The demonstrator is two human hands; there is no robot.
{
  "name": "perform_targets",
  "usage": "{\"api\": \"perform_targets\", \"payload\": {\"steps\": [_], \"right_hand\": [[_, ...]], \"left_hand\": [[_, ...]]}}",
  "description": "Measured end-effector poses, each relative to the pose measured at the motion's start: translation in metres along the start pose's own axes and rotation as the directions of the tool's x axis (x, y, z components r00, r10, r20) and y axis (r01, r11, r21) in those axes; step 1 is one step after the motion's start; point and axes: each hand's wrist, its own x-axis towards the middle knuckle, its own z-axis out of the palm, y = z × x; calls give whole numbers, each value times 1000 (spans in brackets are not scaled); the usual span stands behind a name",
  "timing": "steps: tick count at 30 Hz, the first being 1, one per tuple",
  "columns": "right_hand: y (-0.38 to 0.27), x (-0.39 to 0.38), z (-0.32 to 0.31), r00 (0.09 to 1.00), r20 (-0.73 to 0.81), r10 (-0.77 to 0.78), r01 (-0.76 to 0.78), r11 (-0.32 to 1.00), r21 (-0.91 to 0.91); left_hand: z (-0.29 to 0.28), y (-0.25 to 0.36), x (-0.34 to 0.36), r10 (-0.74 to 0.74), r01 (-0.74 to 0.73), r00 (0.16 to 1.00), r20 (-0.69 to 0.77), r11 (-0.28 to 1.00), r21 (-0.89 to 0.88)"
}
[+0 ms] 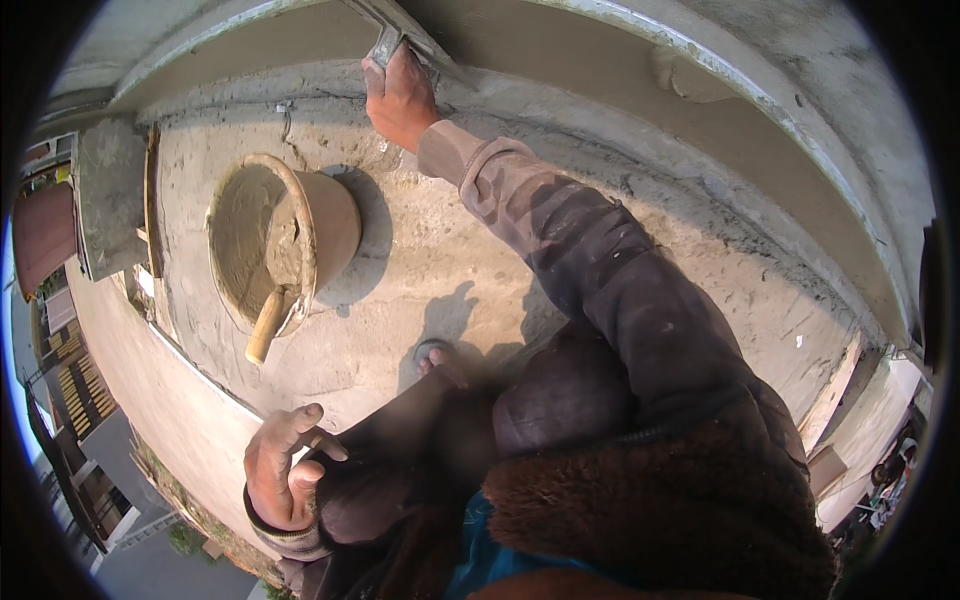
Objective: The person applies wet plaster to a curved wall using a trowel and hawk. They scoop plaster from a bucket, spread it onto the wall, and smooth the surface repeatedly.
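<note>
My right hand (398,95) grips a grey metal trowel (418,38) at the freshly plastered band (560,50) along the top of the view. Below it, to the left, a pale bucket (335,225) of wet grey mortar (262,245) sits on the rough concrete surface, with a wooden-handled tool (263,330) resting in it. My left hand (290,465) is raised near my knee at lower left, its fingers loosely curled and apart, with no held object clearly visible. My bare toes (440,365) show on the concrete below the bucket.
A grey block (105,195) and reddish panel (45,240) are at the left. Beyond the concrete edge lie lower ground and buildings. Wooden planks (830,390) and jumbled items (895,470) are at the right.
</note>
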Motion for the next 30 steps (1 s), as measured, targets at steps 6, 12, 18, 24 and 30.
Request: {"api": "perform_targets", "payload": {"steps": [6, 12, 18, 24, 30], "right_hand": [[-1, -11, -54, 992, -11, 123, -120, 983, 140], [-15, -16, -124, 972, 21, 235, -235, 954, 188], [-4, -28, -185, 959, 8, 284, -281, 945, 169], [4, -42, -238, 946, -42, 321, -306, 929, 209], [11, -55, -300, 926, -88, 367, -342, 915, 215]], "left_hand": [[3, 3, 7, -52, 50, 998, -27, 996, -69], [8, 18, 21, -58, 61, 996, -66, 997, 48], [20, 16, 42, -8, 17, 992, -125, 997, 71], [34, 22, 63, -22, 31, 986, -168, 998, 51], [50, 25, 93, 42, -43, 987, -157, 999, -3]]}}
